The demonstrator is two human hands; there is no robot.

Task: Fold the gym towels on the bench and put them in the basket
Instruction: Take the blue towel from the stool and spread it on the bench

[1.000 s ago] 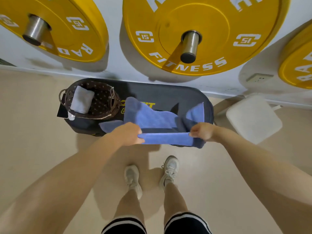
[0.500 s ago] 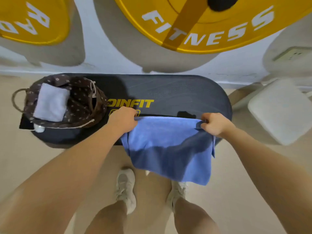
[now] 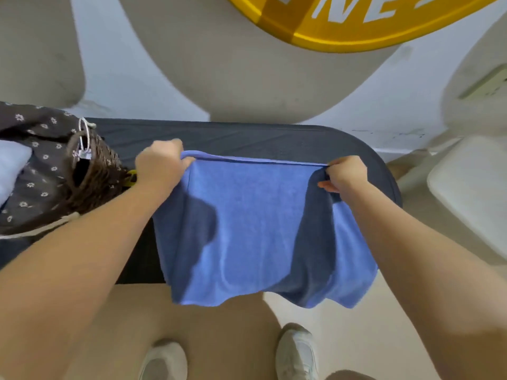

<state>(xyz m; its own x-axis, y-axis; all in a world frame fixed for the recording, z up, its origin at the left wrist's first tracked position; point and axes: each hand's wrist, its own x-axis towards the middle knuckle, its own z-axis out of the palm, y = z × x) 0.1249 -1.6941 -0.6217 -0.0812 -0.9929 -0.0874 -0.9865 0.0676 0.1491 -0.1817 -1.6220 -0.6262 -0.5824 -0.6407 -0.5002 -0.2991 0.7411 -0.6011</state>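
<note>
Towel: the blue towel (image 3: pixel 247 229) is held stretched by its top edge above the bench (image 3: pixel 247 138), with the rest hanging down past the bench's near side toward the floor; it is judged to be held this way so that the cloth falls flat and its corners line up for a fold.
Top edge: a doubled rim can be made out along the held edge, so the towel appears to be already folded once, though this cannot be told for certain.
Left hand: the left hand (image 3: pixel 160 167) is closed round the towel's left top corner, fingers curled over the cloth.
Right hand: the right hand (image 3: pixel 344 174) is pinched on the right top corner, with some cloth bunched beneath it.
Spacing: the hands are kept well apart, so that the edge between them is drawn nearly straight.
Basket: the wicker basket (image 3: pixel 93 171), lined with dark flowered fabric, is set on the bench's left end, just beside the left hand; a short carry is judged to be the reason.
Folded towel: a pale folded towel (image 3: pixel 11 165) is already laid in the basket.
Surroundings: a yellow weight plate (image 3: pixel 343 28) is hung on the wall behind, and a white pad (image 3: pixel 472 193) lies to the right.
</note>
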